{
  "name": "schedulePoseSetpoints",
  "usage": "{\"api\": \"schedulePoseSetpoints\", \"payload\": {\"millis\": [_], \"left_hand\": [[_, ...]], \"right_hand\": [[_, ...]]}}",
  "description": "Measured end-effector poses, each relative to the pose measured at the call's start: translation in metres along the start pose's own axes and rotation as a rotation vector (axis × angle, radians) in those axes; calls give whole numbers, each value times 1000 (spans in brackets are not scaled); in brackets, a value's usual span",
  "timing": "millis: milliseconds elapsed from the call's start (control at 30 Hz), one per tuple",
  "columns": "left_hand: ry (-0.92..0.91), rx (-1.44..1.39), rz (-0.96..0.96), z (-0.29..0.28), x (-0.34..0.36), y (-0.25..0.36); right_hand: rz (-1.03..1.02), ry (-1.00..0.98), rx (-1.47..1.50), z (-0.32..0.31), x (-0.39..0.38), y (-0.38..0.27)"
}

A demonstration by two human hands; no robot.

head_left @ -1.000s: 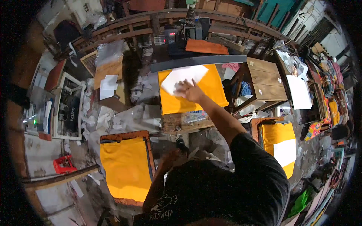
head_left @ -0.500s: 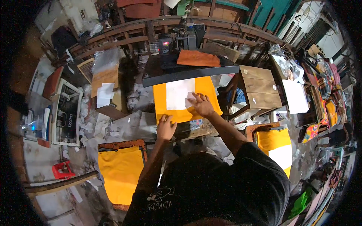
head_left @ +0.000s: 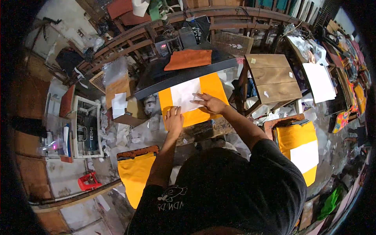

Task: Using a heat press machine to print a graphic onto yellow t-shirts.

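Note:
A yellow cloth (head_left: 215, 87) lies flat under the front edge of a black, flat-topped press (head_left: 188, 78). On the cloth rests a white paper sheet (head_left: 186, 90), its far end close to the press edge. My right hand (head_left: 213, 105) lies on the right part of the sheet with its fingers spread. My left hand (head_left: 173, 119) is on the cloth at the sheet's lower left corner, fingers stretched out and pointing away from me. Neither hand grips anything. A folded orange cloth (head_left: 188, 59) sits on top of the press.
Yellow cloth pieces (head_left: 137, 172) lie on a stand at my left. Another yellow stack (head_left: 291, 137) at my right bears white sheets (head_left: 304, 156). Beyond it stands a wooden table (head_left: 272, 78). A cardboard box (head_left: 131, 111) and crumpled paper are at the left.
My left hand has moved up the cloth to the sheet's corner, and its fingers have straightened. My right hand stays on the sheet. The whole view has turned slightly.

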State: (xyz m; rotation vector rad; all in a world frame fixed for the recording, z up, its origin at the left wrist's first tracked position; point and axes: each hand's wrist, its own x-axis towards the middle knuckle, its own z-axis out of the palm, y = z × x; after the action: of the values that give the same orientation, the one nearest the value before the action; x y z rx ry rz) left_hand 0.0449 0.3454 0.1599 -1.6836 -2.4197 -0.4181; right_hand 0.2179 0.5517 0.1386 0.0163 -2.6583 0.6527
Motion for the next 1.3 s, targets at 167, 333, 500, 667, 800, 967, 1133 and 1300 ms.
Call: {"api": "schedulePoseSetpoints", "payload": {"millis": [167,333,500,667,800,967,1133,1300], "left_hand": [[110,171,68,2,3,-13],[149,140,92,13,-1,-18],[165,97,62,16,0,-12],[122,194,85,25,-2,-18],[19,153,25,24,-1,-12],[-54,190,23,22,-2,-13],[-104,113,10,21,-2,-15],[-97,135,27,20,-2,-15]], "right_hand": [[-42,17,-63,-2,-10,14],[28,45,-171,-11,-13,4],[152,167,-250,-4,-29,-10],[239,205,-360,-8,-24,-22],[291,225,-369,-9,-20,-14],[271,273,-345,-5,-18,-12],[245,214,-326,3,-30,-22],[218,237,-349,7,-36,-26]]}}
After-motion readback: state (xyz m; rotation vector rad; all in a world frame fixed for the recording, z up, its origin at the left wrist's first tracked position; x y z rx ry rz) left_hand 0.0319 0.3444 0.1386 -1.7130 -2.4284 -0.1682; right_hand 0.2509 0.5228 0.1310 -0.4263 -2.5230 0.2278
